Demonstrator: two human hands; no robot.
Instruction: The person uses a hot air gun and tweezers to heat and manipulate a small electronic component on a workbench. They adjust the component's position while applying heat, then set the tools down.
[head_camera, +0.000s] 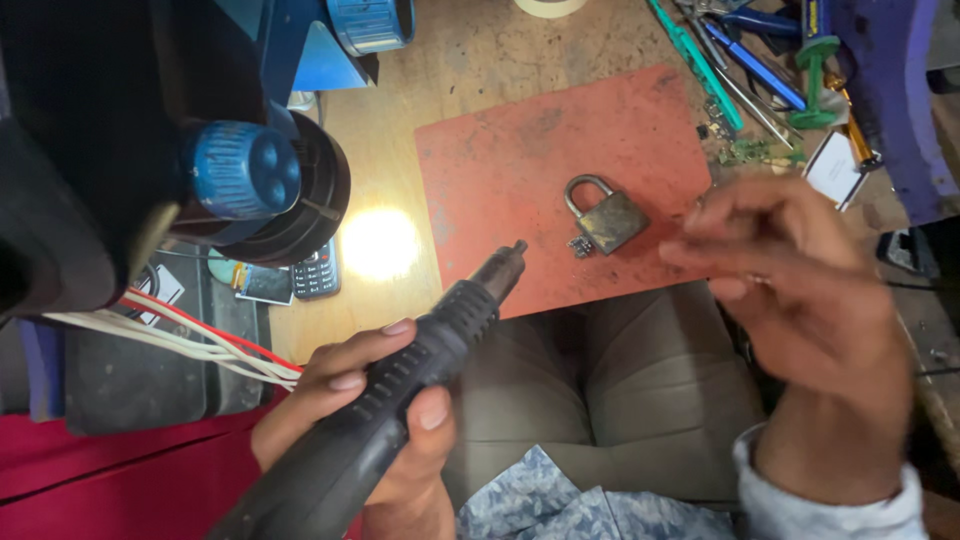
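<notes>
View from above a cluttered wooden worktop (480, 60). The landmark is the red mat (520, 190) at its centre. On the mat lies a brass padlock (606, 217), flat, shackle pointing away from the person, with a small dark part (581, 246) touching its near corner. The left hand (365, 420) is wrapped tight around the ribbed grip of a black hot-air tool (400, 385), thumb and fingers closed on the barrel — a hold that likely steadies the long body; its metal nozzle (505, 265) reaches over the mat's near edge, aimed toward the padlock but short of it. The right hand (800, 290) hovers over the mat's right edge, blurred; its fingertips seem drawn together, yet whether they pinch anything cannot be told. Left of the mat: a bright pool of lamp light (380, 243), a small keypad phone (317, 272) and a microscope's black and blue body (245, 170). Beyond the mat's far right corner — screwdrivers and tweezers (750, 60) in a heap.
</notes>
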